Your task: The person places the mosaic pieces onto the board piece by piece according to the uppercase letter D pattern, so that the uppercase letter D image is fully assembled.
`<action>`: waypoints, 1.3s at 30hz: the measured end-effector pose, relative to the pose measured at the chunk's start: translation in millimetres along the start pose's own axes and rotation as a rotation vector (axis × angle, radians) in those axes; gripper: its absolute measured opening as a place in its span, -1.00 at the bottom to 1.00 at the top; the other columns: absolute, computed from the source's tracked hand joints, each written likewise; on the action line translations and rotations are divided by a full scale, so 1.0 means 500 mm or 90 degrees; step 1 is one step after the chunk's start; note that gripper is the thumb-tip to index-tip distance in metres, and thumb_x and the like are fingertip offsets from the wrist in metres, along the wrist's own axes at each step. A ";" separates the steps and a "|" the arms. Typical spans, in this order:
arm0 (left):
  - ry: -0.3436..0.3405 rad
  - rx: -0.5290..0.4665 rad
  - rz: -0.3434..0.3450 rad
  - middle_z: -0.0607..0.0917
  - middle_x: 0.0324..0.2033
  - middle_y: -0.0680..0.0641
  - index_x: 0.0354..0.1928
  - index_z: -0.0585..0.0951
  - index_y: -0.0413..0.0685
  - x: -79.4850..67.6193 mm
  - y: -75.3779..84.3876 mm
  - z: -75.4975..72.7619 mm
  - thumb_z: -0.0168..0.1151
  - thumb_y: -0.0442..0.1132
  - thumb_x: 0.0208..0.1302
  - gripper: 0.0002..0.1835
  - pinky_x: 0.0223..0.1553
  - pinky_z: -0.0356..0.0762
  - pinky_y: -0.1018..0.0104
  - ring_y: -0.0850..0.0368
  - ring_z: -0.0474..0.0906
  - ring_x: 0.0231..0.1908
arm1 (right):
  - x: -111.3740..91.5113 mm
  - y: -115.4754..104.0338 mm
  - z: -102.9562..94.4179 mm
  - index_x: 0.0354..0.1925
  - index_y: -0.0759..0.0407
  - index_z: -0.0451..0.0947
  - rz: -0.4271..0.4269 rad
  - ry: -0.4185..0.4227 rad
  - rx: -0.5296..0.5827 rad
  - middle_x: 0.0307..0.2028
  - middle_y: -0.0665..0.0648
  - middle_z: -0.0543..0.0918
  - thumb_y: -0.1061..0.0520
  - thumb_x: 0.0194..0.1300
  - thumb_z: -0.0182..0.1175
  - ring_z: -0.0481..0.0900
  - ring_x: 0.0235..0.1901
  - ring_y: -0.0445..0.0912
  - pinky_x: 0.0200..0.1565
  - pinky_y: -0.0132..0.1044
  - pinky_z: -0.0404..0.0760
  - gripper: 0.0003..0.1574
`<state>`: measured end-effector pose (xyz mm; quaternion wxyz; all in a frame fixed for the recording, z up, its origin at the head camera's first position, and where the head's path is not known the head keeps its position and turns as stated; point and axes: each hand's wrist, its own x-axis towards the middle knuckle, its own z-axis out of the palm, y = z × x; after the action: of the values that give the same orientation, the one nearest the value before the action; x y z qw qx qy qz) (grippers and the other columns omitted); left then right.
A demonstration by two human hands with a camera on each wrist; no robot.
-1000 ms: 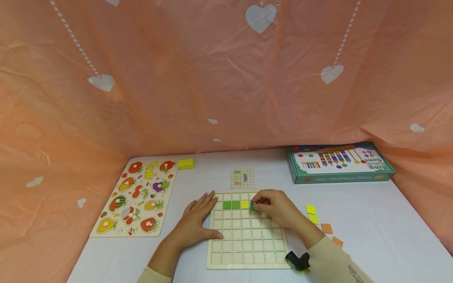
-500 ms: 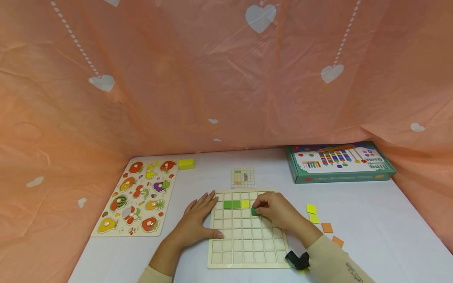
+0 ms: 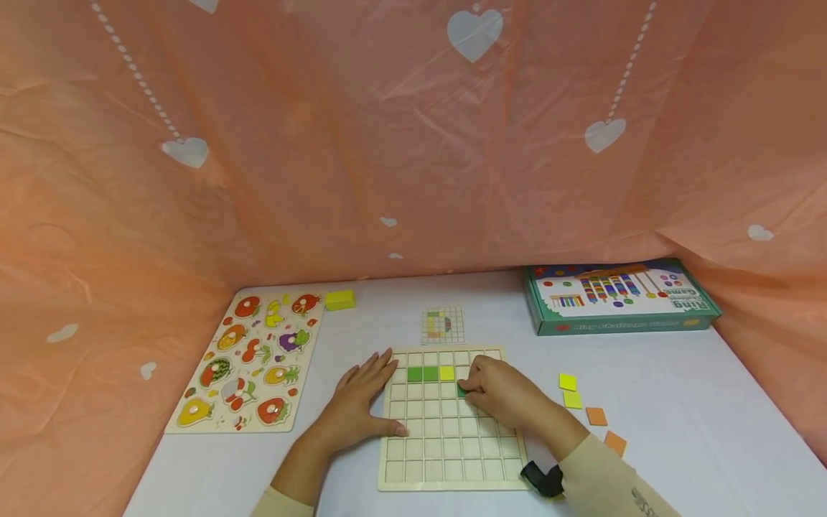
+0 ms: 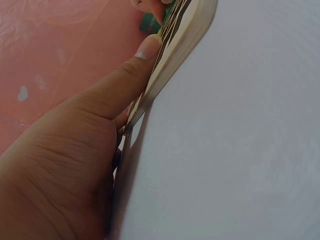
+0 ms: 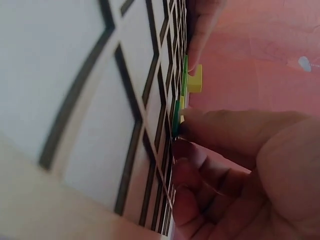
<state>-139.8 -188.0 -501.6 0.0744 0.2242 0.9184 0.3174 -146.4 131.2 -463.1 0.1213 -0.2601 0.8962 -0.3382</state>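
A pale wooden grid board (image 3: 452, 449) lies flat on the white table. My left hand (image 3: 357, 403) rests on its left edge, fingers spread and thumb along the surface. My right hand (image 3: 500, 391) has its fingers curled, with thumb and index finger at a dark green square tile (image 5: 176, 119), which sits against the board in the second row of cells or just below it. Two lighter green tiles (image 3: 423, 374) and a yellow tile (image 3: 446, 373) occupy cells in one row to its left. Part of the dark green tile is hidden by the fingers.
A small printed grid card (image 3: 443, 325) lies beyond the board. Two yellow tiles (image 3: 570, 391) and two orange tiles (image 3: 596, 416) lie right of it. A fruit puzzle board (image 3: 248, 359), a yellow block (image 3: 339, 300), a green game box (image 3: 623, 298) and a black object (image 3: 541, 479) are around.
My right hand has moved the dark green tile slightly nearer, down from the yellow tile's row, and its fingers have curled more. The left hand has stayed on the board.
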 end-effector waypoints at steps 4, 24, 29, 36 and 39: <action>0.002 -0.001 0.000 0.09 0.72 0.00 0.70 0.29 -0.11 -0.001 0.001 0.001 0.67 0.39 -0.03 0.34 0.61 -0.27 -0.24 -0.11 -0.11 0.69 | -0.007 -0.008 -0.003 0.21 0.45 0.70 0.002 -0.020 -0.013 -0.29 -0.07 0.50 0.25 0.47 0.41 0.39 -0.41 -0.17 -0.36 -0.28 0.47 -0.57; 0.007 0.002 0.001 0.10 0.72 0.01 0.69 0.30 -0.10 0.000 -0.004 0.006 0.67 0.40 -0.04 0.34 0.61 -0.25 -0.23 -0.11 -0.10 0.69 | -0.026 0.006 -0.018 0.30 0.39 0.69 -0.033 -0.043 0.041 -0.20 -0.09 0.57 0.10 0.55 0.37 0.44 -0.29 -0.18 -0.25 -0.24 0.51 -0.49; 0.002 0.004 -0.002 0.09 0.72 0.01 0.70 0.29 -0.10 -0.001 -0.002 0.004 0.67 0.40 -0.04 0.34 0.61 -0.26 -0.22 -0.10 -0.11 0.69 | -0.034 0.011 -0.024 0.37 0.30 0.65 -0.017 -0.013 0.059 -0.19 -0.13 0.58 0.00 0.59 0.34 0.48 -0.22 -0.17 -0.17 -0.22 0.54 -0.44; 0.008 0.001 0.003 0.11 0.72 -0.01 0.69 0.30 -0.12 -0.001 0.000 0.002 0.68 0.38 -0.04 0.34 0.61 -0.25 -0.25 -0.13 -0.10 0.69 | -0.063 0.025 -0.062 0.43 0.31 0.57 -0.011 0.043 0.151 -0.04 -0.01 0.67 -0.04 0.66 0.26 0.60 -0.15 -0.06 -0.17 -0.24 0.66 -0.39; 0.008 0.004 0.004 0.10 0.72 -0.01 0.69 0.29 -0.12 0.000 -0.002 0.003 0.68 0.38 -0.04 0.34 0.61 -0.26 -0.23 -0.12 -0.10 0.69 | -0.082 0.032 -0.082 0.45 0.32 0.55 0.002 0.073 0.190 -0.01 0.10 0.70 -0.01 0.69 0.22 0.61 -0.11 0.02 -0.19 -0.23 0.69 -0.41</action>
<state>-139.8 -187.8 -503.2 0.0668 0.2255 0.9191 0.3163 -134.2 186.0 -441.6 0.1080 -0.2184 0.8417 -0.4819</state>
